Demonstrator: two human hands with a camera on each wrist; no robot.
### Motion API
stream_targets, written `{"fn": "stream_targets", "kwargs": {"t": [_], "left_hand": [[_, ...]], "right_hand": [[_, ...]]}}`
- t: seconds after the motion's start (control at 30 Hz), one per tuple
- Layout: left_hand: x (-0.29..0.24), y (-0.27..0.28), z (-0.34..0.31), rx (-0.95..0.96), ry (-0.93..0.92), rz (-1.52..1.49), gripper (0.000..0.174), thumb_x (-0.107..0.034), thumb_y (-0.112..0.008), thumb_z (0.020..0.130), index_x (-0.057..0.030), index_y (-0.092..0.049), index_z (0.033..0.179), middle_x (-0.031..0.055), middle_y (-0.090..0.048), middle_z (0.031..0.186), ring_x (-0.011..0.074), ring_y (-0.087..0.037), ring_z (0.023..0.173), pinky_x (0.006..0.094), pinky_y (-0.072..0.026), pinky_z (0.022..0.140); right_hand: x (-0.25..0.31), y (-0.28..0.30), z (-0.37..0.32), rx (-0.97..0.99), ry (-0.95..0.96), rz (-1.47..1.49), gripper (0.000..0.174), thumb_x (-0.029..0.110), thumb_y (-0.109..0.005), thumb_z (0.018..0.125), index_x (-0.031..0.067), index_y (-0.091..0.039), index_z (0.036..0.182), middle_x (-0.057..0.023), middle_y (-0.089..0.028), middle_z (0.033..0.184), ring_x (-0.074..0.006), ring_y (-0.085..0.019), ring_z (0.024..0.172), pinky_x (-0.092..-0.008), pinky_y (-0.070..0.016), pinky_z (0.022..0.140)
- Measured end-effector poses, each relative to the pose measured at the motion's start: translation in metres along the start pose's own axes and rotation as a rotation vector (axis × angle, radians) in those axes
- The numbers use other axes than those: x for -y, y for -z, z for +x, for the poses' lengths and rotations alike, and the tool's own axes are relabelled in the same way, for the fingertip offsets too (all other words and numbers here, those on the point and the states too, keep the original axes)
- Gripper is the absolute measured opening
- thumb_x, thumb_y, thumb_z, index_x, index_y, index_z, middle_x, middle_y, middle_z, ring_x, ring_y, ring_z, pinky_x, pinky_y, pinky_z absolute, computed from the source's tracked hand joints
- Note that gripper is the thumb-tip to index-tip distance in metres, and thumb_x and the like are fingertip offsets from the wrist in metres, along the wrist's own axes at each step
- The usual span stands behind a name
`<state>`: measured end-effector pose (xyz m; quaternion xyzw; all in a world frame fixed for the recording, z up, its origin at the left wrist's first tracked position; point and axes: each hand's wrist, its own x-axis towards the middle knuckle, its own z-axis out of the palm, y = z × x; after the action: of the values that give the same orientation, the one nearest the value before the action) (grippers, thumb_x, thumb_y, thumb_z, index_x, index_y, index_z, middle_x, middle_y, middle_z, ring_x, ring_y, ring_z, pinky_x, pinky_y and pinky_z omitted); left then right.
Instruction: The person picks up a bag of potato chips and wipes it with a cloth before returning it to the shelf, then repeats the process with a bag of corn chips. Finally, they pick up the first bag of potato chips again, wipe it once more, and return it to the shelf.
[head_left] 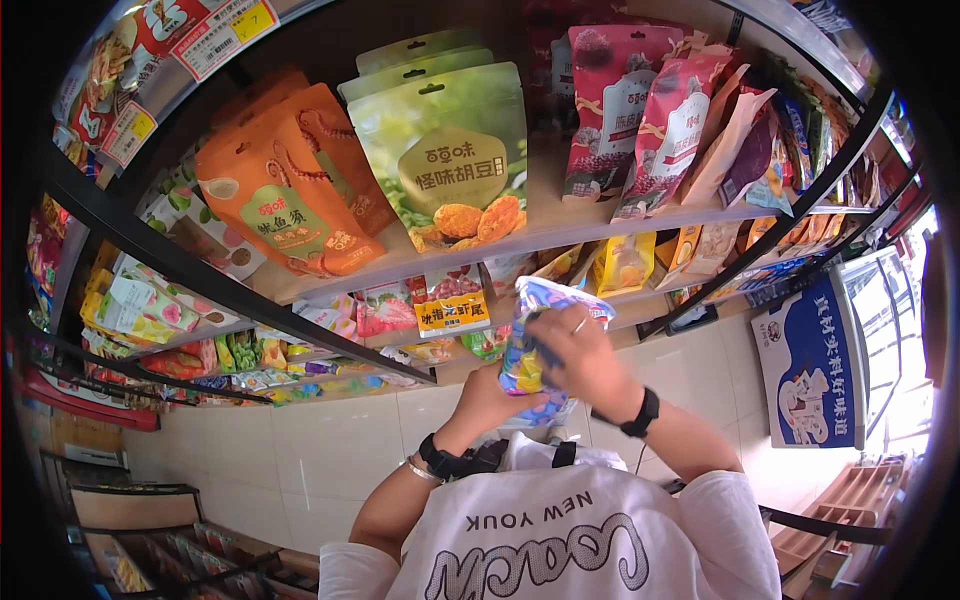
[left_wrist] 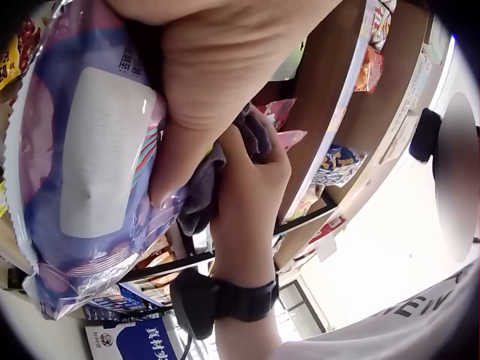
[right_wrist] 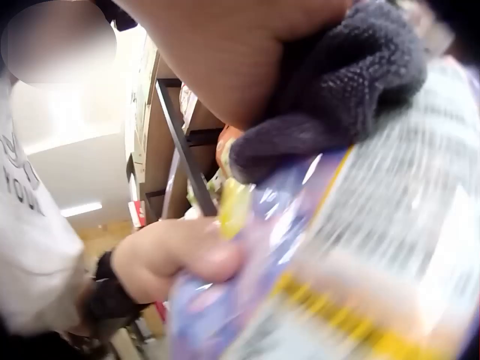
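Note:
A blue and purple snack bag [head_left: 530,375] is held upright in front of the chest; its pale label panel [left_wrist: 105,150] shows in the left wrist view. The left hand [head_left: 490,400] grips the bag's lower side, thumb [right_wrist: 214,259] on its face. A dark grey cloth [right_wrist: 337,90] is bunched in the right hand [head_left: 590,365], which presses it against the bag. In the left wrist view, the cloth [left_wrist: 202,191] sticks out below the right hand's fingers.
Shelves with a metal edge [head_left: 450,255] stand in front, holding orange pouches [head_left: 290,190], green pouches [head_left: 445,160] and red pouches [head_left: 610,110]. A blue and white freezer [head_left: 815,365] is at the right. Wooden racks [head_left: 840,520] stand at the lower right, above the tiled floor [head_left: 330,440].

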<state>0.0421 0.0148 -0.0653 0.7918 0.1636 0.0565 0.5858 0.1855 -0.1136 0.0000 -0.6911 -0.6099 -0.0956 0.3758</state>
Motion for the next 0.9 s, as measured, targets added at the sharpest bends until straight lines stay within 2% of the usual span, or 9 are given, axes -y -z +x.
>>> {"fn": "stream_targets", "kwargs": {"t": [0.03,0.07,0.17,0.23,0.3,0.4,0.5,0.63,0.9], "left_hand": [[0.0,0.0,0.0,-0.013,-0.011,0.033,0.051,-0.028,-0.087,0.07,-0.0042,-0.067,0.111,0.0108,-0.074,0.099,0.0215,-0.073,0.091,0.0326,-0.0554,0.081],[0.001,0.0,0.0,-0.016,-0.039,0.038,0.05,-0.027,-0.087,0.071,-0.0039,-0.067,0.111,0.0104,-0.075,0.1,0.0208,-0.072,0.091,0.0325,-0.0553,0.082],[0.002,0.001,-0.001,-0.006,-0.057,-0.02,0.05,-0.024,-0.087,0.072,-0.0026,-0.067,0.112,0.0093,-0.075,0.101,0.0187,-0.072,0.092,0.0322,-0.055,0.083],[-0.002,0.003,-0.004,0.027,0.015,-0.157,0.05,-0.022,-0.087,0.072,-0.0018,-0.067,0.112,0.0088,-0.074,0.102,0.0176,-0.071,0.092,0.0321,-0.0548,0.083],[0.0,0.004,-0.003,0.023,-0.023,-0.112,0.05,-0.019,-0.087,0.072,-0.0013,-0.067,0.114,0.008,-0.074,0.104,0.016,-0.07,0.094,0.0311,-0.0535,0.086],[0.0,0.002,-0.003,0.018,-0.063,-0.1,0.051,-0.019,-0.087,0.072,-0.0011,-0.066,0.115,0.0086,-0.073,0.105,0.0157,-0.069,0.096,0.0306,-0.0525,0.088],[-0.003,0.002,-0.005,-0.019,-0.076,-0.14,0.053,-0.019,-0.088,0.072,0.0,-0.066,0.116,0.0083,-0.072,0.107,0.0152,-0.068,0.097,0.0307,-0.0521,0.09],[0.007,0.007,-0.013,-0.054,-0.009,-0.207,0.054,-0.019,-0.087,0.073,0.0013,-0.065,0.118,0.0073,-0.072,0.11,0.0138,-0.067,0.097,0.0306,-0.0526,0.089],[0.007,0.012,-0.016,-0.046,0.027,-0.342,0.052,-0.015,-0.085,0.076,0.0009,-0.064,0.12,0.0065,-0.071,0.112,0.0134,-0.066,0.099,0.0299,-0.0533,0.088]], "right_hand": [[0.009,-0.007,-0.009,0.058,0.054,0.105,0.052,0.0,-0.073,0.059,0.0044,-0.064,0.11,-0.0119,-0.061,0.103,-0.0333,-0.058,0.096,-0.0428,-0.0494,0.083],[0.014,-0.013,-0.017,0.114,0.149,0.027,0.053,0.001,-0.075,0.059,0.0051,-0.064,0.111,-0.0115,-0.061,0.103,-0.0332,-0.058,0.097,-0.0426,-0.0499,0.084],[-0.002,0.0,-0.009,-0.003,0.051,-0.036,0.049,0.0,-0.074,0.06,0.0061,-0.065,0.108,-0.0104,-0.062,0.103,-0.0321,-0.059,0.094,-0.042,-0.0506,0.083],[-0.013,0.01,0.003,-0.149,-0.163,-0.137,0.041,-0.002,-0.073,0.065,0.0066,-0.066,0.104,-0.0108,-0.063,0.103,-0.0325,-0.059,0.095,-0.0416,-0.0507,0.083],[-0.023,0.009,0.002,-0.185,-0.219,-0.135,0.04,-0.002,-0.073,0.065,0.0064,-0.065,0.103,-0.0115,-0.063,0.104,-0.0332,-0.06,0.096,-0.042,-0.0506,0.083],[-0.006,0.005,0.001,-0.122,-0.094,-0.027,0.041,0.0,-0.075,0.063,0.0074,-0.066,0.103,-0.0116,-0.063,0.102,-0.033,-0.06,0.093,-0.0418,-0.0506,0.084],[-0.004,0.008,0.003,-0.137,-0.11,-0.018,0.041,0.0,-0.075,0.063,0.0076,-0.067,0.103,-0.0118,-0.063,0.101,-0.0327,-0.06,0.093,-0.0411,-0.0507,0.084],[-0.025,0.015,-0.005,-0.23,-0.234,-0.07,0.04,-0.002,-0.073,0.064,0.0061,-0.066,0.103,-0.0118,-0.063,0.102,-0.0333,-0.06,0.094,-0.0409,-0.051,0.084],[-0.022,0.015,-0.015,-0.266,-0.247,-0.089,0.042,-0.002,-0.071,0.065,0.0051,-0.064,0.105,-0.0127,-0.063,0.103,-0.0336,-0.06,0.096,-0.0407,-0.0505,0.086]]}}
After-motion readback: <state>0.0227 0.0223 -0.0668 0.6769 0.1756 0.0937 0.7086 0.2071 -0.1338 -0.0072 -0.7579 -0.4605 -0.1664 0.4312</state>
